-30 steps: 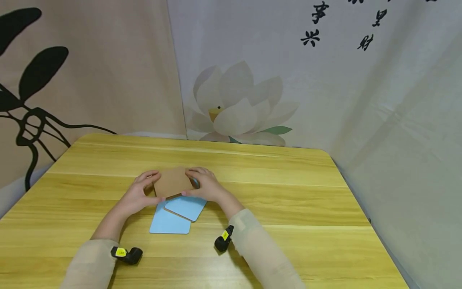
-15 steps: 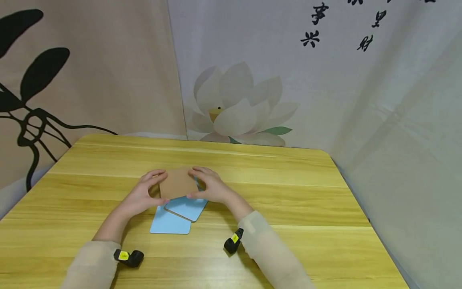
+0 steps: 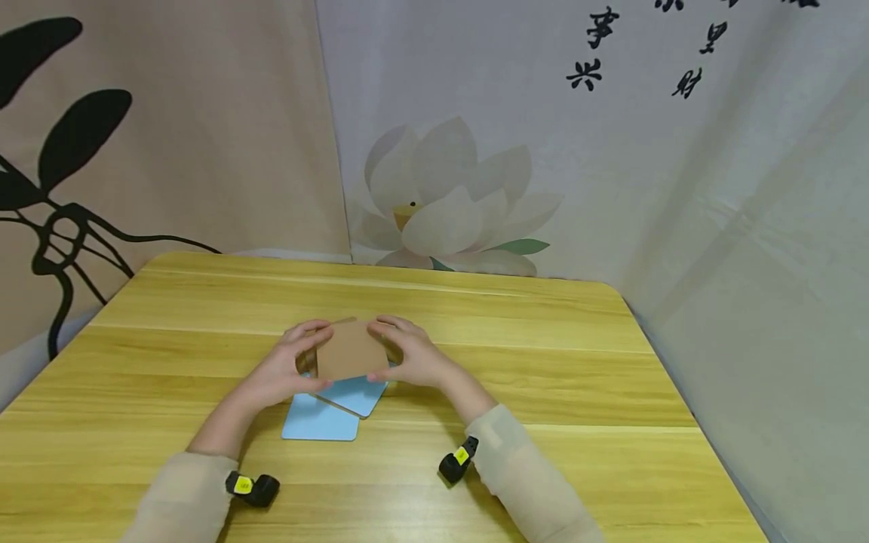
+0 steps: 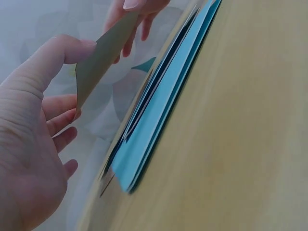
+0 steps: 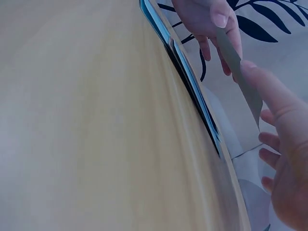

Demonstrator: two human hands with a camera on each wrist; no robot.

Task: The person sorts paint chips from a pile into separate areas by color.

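- Brown card: held above the table, its left side gripped by the left hand, thumb and fingers parted across it.
- Blue cards: overlapping on the table, toward the brown card's near side.
- Right hand: thumb and fingers likewise parted, gripping the brown card's right side.

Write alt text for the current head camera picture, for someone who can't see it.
A person's left hand and right hand hold a brown card by its sides above overlapping light-blue cards on a wooden table. Behind the table is a pale backdrop printed with a lotus.
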